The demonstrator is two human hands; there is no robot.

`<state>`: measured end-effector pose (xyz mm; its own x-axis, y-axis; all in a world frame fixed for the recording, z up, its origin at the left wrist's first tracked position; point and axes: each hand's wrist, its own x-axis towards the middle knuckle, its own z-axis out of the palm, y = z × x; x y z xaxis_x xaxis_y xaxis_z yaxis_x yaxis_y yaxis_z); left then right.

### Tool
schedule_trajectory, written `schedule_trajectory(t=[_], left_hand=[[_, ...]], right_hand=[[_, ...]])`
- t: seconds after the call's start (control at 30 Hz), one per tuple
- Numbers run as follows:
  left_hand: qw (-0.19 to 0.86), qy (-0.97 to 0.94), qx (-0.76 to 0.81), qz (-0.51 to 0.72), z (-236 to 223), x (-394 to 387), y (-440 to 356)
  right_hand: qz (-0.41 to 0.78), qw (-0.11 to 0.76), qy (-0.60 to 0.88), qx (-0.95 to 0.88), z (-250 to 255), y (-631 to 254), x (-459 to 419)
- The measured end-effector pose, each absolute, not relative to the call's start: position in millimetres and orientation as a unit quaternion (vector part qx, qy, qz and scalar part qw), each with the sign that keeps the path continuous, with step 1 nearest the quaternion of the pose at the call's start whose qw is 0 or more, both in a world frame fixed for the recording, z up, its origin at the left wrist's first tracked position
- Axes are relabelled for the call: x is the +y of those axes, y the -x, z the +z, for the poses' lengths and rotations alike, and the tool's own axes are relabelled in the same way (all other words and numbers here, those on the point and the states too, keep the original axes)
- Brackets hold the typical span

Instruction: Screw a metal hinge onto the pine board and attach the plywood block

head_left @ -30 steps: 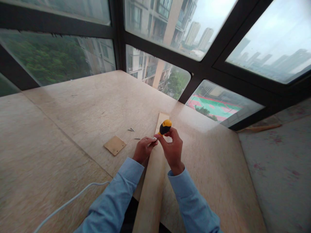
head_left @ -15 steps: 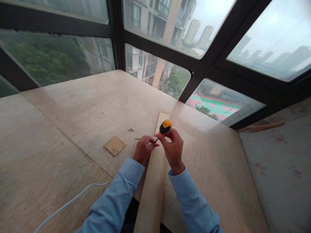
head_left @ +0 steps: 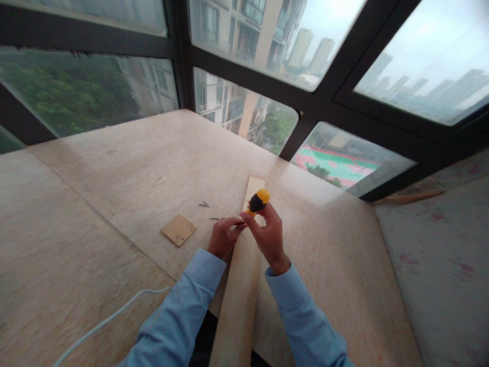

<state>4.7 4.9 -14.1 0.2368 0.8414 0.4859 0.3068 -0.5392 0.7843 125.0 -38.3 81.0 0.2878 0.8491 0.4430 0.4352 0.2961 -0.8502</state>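
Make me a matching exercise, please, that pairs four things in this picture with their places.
Column one
1. Yellow-and-black handled tool
2. Square brown wooden piece with dark holes
3. Long pale wooden board
4. Thin white cable

Column two
A. Between the light-blue sleeves
B. Curving across the picture's lower left
C. In the right-hand grip
D. Flat, left of the left-hand grip

Right pairs: 1-C, 2-D, 3-A, 4-B

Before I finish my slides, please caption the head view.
Right hand holding a yellow-black screwdriver over a wooden board, left hand close beside.
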Motion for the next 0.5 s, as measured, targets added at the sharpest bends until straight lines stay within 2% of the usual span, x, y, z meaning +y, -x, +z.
schedule_trajectory(t=[0.33, 0.5], left_hand=[[0.27, -0.713, 0.396, 0.512, -13.9, 6.3, -7.4], [0.286, -0.74, 0.332, 0.51, -11.4, 4.7, -9.6]], right_hand=[[0.182, 0.574, 0.577, -0.552, 81.9, -119.8, -35.8], [0.168, 0.586, 0.573, -0.547, 79.9, -121.4, -33.8]])
